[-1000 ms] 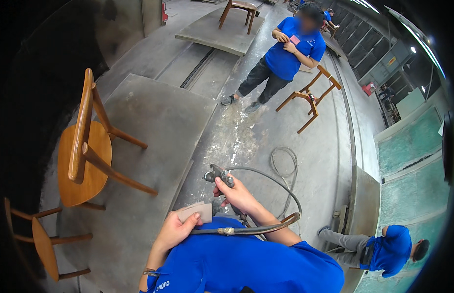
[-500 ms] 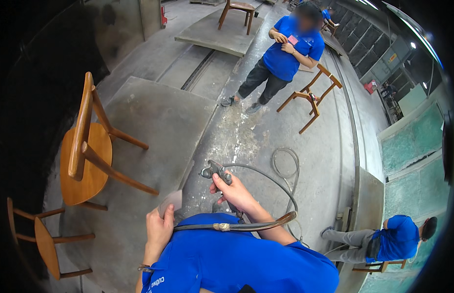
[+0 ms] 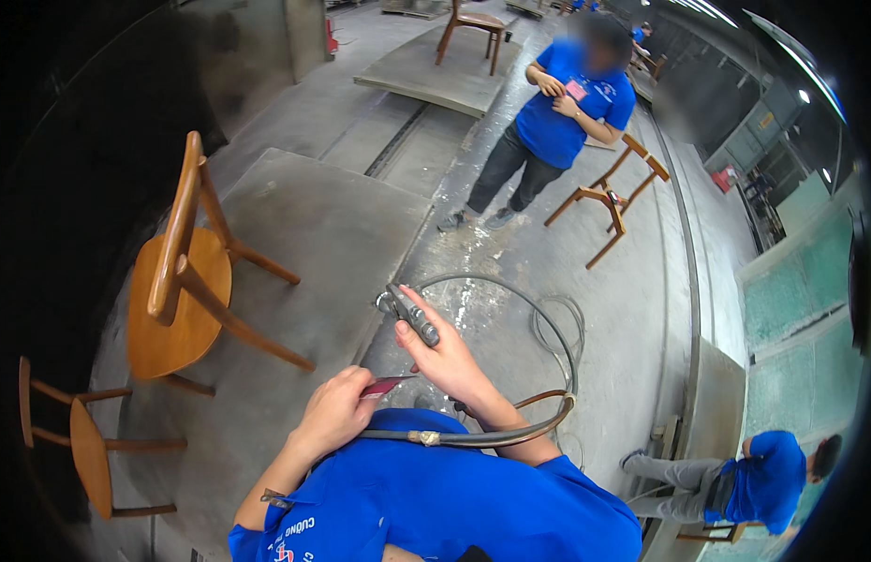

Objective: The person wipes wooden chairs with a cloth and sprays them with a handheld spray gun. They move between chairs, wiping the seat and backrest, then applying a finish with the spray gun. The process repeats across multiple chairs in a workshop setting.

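Nearest: a black flexible hose with a pale taped joint (image 3: 431, 437) ran across the waist, just behind the left hand (image 3: 334, 410). That hand pinched a thin dark-red folded sheet (image 3: 381, 386), material uncertain. Change over the last half second: the sheet had turned from its beige face to its dark-red one, and the left hand had moved in toward the right hand (image 3: 445, 361). Judged: both held items were now within close reach of each other. Sheet's free end pointed at the right wrist; contact could not be told.

Right hand pose: raised, palm edge toward the body, thumb along a grey metal spray gun (image 3: 410, 317), other fingers mostly hidden behind. Ahead and to its right, a thin dark hose (image 3: 568, 348) arced round. Left of the left hand stood a brown wooden chair with rounded seat (image 3: 187, 328). Farthest noted, beyond the right hand: a co-worker in a blue shirt (image 3: 567, 122).
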A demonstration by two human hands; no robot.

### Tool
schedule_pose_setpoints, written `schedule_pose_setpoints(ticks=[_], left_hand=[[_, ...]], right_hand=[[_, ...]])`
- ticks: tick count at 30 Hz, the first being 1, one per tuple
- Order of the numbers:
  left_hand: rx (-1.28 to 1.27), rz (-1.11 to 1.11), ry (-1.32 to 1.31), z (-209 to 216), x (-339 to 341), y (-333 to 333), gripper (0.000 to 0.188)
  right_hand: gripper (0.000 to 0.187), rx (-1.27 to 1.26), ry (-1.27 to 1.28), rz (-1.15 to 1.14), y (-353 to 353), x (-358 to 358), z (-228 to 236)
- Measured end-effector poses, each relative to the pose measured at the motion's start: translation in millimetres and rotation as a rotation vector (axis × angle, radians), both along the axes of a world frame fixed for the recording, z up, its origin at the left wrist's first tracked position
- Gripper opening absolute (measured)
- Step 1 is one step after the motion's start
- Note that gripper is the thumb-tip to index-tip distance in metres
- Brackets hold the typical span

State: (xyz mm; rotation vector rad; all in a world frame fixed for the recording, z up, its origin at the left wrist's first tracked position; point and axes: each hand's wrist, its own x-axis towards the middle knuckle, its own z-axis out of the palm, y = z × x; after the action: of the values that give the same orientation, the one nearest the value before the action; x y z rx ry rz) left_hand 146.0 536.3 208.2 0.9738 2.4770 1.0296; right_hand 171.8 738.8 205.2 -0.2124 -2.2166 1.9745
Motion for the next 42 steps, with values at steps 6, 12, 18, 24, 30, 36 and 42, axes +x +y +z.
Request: schedule_pose_setpoints(ticks=[6, 12, 18, 24, 30, 36, 42], left_hand=[[0.063, -0.042, -0.103, -3.6, 3.8, -0.7, 0.023], [0.389, 0.323, -0.291, 2.3, -5.4, -15.9, 0.03], [0.416, 0.653, 0.354, 70.1, -64.2, -68.9, 0.013], [-0.059, 1.147, 0.712, 109.0, -161.4, -78.0, 0.023], [-0.324, 1.122, 0.795, 75.0, -159.8, -55.2, 0.036], [-0.166, 1.195, 1.005, 38.4, -50.9, -115.9, 0.037], [-0.023, 1.232, 0.939, 58.0, -60.6, -294.0, 0.021]], right_hand=[[0.057, -0.106, -0.149, 0.049, -11.9, 2.3, 4.2], [0.059, -0.119, -0.121, 0.008, -4.3, 3.4, 3.6], [0.035, -0.098, -0.154, -0.046, 5.3, 22.0, -14.8], [0.048, -0.195, -0.221, -0.05, 25.0, 37.1, -36.1], [0.043, -0.227, -0.28, -0.049, 46.5, 48.9, -51.7], [0.035, -0.167, -0.337, 0.008, 41.6, 19.5, -54.0], [0.039, -0.077, -0.272, 0.152, 20.1, 0.5, -39.5]])
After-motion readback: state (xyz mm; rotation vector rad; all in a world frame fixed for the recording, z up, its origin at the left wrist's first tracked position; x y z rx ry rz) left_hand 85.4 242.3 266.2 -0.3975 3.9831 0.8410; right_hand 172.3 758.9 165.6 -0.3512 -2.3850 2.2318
